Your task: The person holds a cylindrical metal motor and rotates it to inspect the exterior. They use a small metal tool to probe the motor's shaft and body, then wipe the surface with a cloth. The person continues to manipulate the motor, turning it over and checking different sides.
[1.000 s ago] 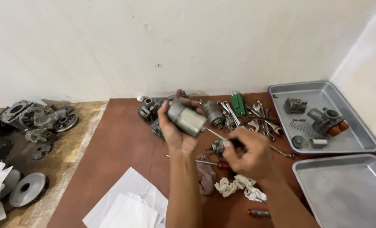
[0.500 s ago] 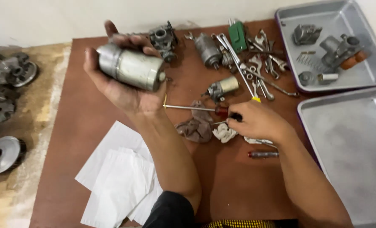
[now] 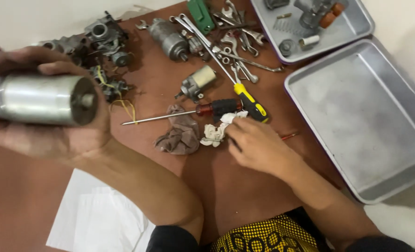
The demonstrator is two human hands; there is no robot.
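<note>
Clasped in the left hand (image 3: 48, 126), a silver cylindrical motor (image 3: 39, 99) lies cradled across the palm, fingers curled over its top. Its long axis runs roughly level, the shaft end pointing right toward the red-handled screwdriver (image 3: 188, 112) on the brown table (image 3: 30, 200). Half a second earlier the motor sat further from the camera and tilted; it now fills the left edge, raised closer. The right hand (image 3: 258, 144), below and right of the motor, has drawn in from beside the screwdriver handle to rest its fingertips on a white rag (image 3: 219, 130), fingers loosely bent, gripping nothing clearly. Beside it lies a brown rag (image 3: 179, 135); an empty metal tray (image 3: 361, 116) sits far right.
</note>
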